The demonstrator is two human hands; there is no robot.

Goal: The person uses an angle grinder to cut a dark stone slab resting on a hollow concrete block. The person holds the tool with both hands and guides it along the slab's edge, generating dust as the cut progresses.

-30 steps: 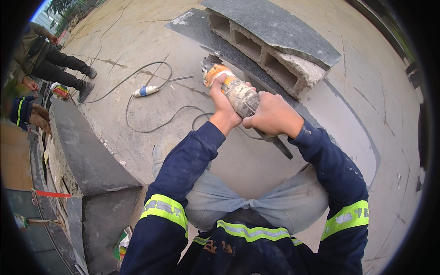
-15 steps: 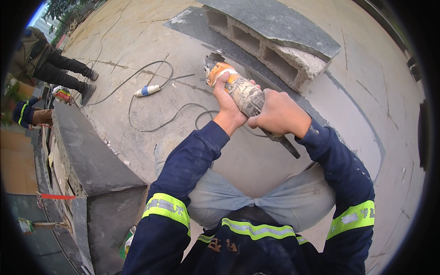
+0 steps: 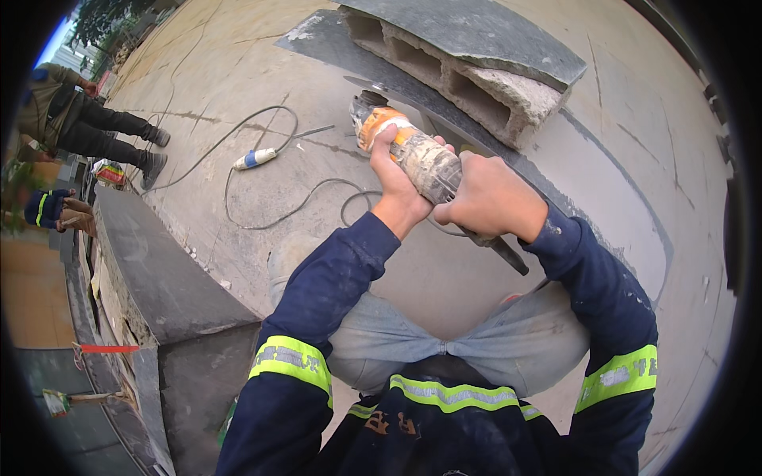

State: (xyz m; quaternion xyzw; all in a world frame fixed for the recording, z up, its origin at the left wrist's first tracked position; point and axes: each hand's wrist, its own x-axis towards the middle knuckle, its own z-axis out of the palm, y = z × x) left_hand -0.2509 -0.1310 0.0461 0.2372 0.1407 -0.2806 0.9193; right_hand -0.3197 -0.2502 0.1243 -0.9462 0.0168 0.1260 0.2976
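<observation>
Both of my hands are closed around a dusty orange and grey angle grinder (image 3: pixel 417 165). My left hand (image 3: pixel 399 190) wraps its front body from below. My right hand (image 3: pixel 498 197) grips the rear end, where the black cord sleeve comes out. The grinder's thin disc (image 3: pixel 363 82) is seen nearly edge-on beside a dark grey stone slab (image 3: pixel 321 40); whether they touch I cannot tell. On that slab stands a hollow concrete block (image 3: pixel 468 89), topped by another grey slab (image 3: pixel 508 40).
A blue and white plug connector (image 3: pixel 255 159) and looping cable (image 3: pixel 274 224) lie on the concrete floor at left. Large dark slabs (image 3: pixel 163 270) stand at the left, with a red strip (image 3: pixel 109 349) beyond. One person (image 3: pixel 99 119) stands far left; another (image 3: pixel 54 210) is lower down.
The block and slabs sit slightly further left and up in view. My hands keep their hold on the grinder, the right shifting slightly right. The person at far left has changed arm position.
</observation>
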